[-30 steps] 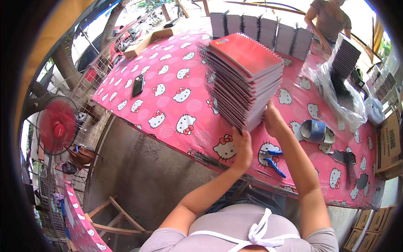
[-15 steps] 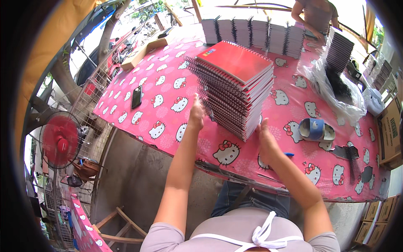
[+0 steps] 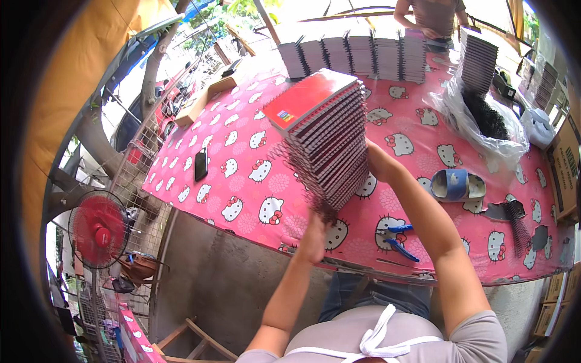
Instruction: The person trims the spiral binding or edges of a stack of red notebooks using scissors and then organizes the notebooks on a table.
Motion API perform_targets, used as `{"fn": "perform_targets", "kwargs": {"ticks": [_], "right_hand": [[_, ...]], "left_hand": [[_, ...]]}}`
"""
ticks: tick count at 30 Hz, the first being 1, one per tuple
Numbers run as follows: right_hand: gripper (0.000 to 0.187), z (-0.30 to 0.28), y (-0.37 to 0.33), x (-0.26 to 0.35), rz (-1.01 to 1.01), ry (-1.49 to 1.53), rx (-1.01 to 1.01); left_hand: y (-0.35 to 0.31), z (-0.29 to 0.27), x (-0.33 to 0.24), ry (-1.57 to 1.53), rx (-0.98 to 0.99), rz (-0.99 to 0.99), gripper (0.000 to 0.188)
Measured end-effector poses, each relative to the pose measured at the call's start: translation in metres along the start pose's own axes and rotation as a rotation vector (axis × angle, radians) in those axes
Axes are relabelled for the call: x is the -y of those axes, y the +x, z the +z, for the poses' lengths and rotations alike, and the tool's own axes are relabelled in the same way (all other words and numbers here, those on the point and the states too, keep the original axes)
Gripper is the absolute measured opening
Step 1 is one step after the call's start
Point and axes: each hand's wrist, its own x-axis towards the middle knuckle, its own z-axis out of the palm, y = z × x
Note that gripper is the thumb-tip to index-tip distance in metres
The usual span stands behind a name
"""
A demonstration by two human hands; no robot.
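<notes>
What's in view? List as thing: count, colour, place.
Red-topped notebook stack: 1, between hands
Notebook row: about 6 stacks, white page edges, far edge
Side stack: 1, dark and white, far right
Clear bag: 1, transparent, right
Coils: uncounted, black, by clear bag
Slipper: 1, blue, right
Pliers: 1, blue, near edge
Phone: 1, black, left
Open box: 1, tan, far left
Table: 1, pink, centre
Fan: 1, red, left
Large carton: 1, brown, right
Co-worker: 1, brownish shirt, far side
Background: too cluttered to count
Left hand: 1, bare, stack's near bottom
Right hand: 1, bare, stack's right side
</notes>
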Motion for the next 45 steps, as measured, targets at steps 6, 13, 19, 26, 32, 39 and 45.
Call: {"fn": "perform_targets", "kwargs": {"ticks": [6, 13, 19, 26, 32, 39, 45], "right_hand": [[0.078, -0.002, 0.02, -0.003, 0.126, 0.083, -0.036], [0.091, 0.043, -0.017, -0.015, -0.869, -0.688, -0.511], [0.094, 0.078, -0.027, -0.006, -1.267, -0.79, -0.539], [0.106, 0.075, -0.022, -0.01, -1.246, -0.869, -0.431], [0.097, 0.077, -0.022, -0.007, -1.298, -0.791, -0.407], [0.074, 0.041, 0.003, 0.046, -0.951, -0.384, -0.766], [0.094, 0.035, 0.02, 0.051, -0.522, -0.349, -0.707]], "left_hand": [[-0.008, 0.033, -0.023, -0.222, -0.188, -0.144, 0.084], [0.049, -0.018, -0.09, 0.23, -0.455, 0.406, 0.09], [0.107, 0.003, -0.105, -0.153, -0.219, 0.45, 0.087], [0.105, 0.018, -0.099, -0.414, -0.122, 0.44, 0.084], [0.101, 0.016, -0.093, -0.017, -0.395, 0.613, 0.079], [0.094, 0.032, -0.099, 0.155, -0.569, 0.83, 0.072], [0.095, 0.055, -0.101, 0.111, -0.606, 0.927, 0.057]]}}
